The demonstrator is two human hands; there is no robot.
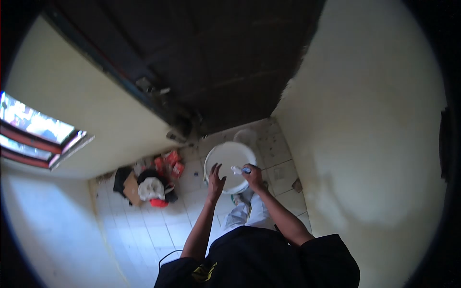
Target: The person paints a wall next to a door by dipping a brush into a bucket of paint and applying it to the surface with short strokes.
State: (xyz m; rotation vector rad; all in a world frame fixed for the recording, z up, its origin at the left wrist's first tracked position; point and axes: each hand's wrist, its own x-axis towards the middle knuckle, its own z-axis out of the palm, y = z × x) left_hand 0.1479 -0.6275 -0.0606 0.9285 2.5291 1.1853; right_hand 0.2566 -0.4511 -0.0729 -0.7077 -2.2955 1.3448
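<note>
Below me stands a large white bucket [229,156], its inside pale, in front of my feet. My right hand [254,177] is closed around a small thing with a blue handle and a whitish end [236,170], held over the right part of the bucket; its exact kind I cannot tell. Near the bucket's left rim, my left hand [215,181] is raised with its fingers apart and nothing in them.
A dark door [216,62] with a metal handle [145,85] rises beyond the bucket. Bags and red packets [176,170] are heaped at the left wall. A window [33,125] is at far left, and a pale wall [365,144] stands close on the right.
</note>
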